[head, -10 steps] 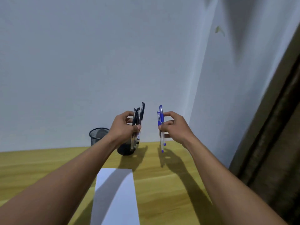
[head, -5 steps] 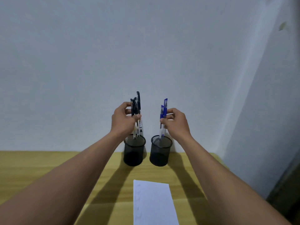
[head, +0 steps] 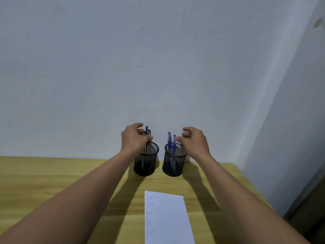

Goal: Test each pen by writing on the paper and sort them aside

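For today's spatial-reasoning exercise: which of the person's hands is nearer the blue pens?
Right. The right hand hovers just right of the blue pens, fingers open; the left hand grips the black pens over the left cup, farther left.

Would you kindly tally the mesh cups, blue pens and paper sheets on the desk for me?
Mesh cups: 2, the left cup and the right cup
Blue pens: 2
Paper sheet: 1
Total: 5
The dark pens in the left hand grip overlap too much to count.
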Available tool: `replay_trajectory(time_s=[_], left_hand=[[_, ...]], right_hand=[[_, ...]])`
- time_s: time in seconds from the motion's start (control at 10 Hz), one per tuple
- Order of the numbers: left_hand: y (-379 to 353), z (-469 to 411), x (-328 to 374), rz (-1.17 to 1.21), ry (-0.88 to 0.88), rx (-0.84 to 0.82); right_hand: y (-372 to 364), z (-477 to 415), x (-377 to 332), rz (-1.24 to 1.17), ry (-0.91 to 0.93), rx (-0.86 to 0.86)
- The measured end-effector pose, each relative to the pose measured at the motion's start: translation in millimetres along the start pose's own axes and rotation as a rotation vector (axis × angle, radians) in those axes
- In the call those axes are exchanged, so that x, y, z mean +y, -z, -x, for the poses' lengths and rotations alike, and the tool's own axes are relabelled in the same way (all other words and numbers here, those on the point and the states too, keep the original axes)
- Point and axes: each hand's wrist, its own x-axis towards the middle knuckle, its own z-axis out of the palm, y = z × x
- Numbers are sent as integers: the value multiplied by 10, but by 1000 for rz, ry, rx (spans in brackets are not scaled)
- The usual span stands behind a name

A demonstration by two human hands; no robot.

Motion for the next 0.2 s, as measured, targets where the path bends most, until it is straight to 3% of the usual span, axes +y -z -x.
replay_trajectory(time_s=[0.1,0.2], left_hand=[[185,268,180,-39,-86,92],[377,858,354,119,-188,185]], right_hand=[[182,144,-122,11,78,22],[431,401,-306,-116,171,79]])
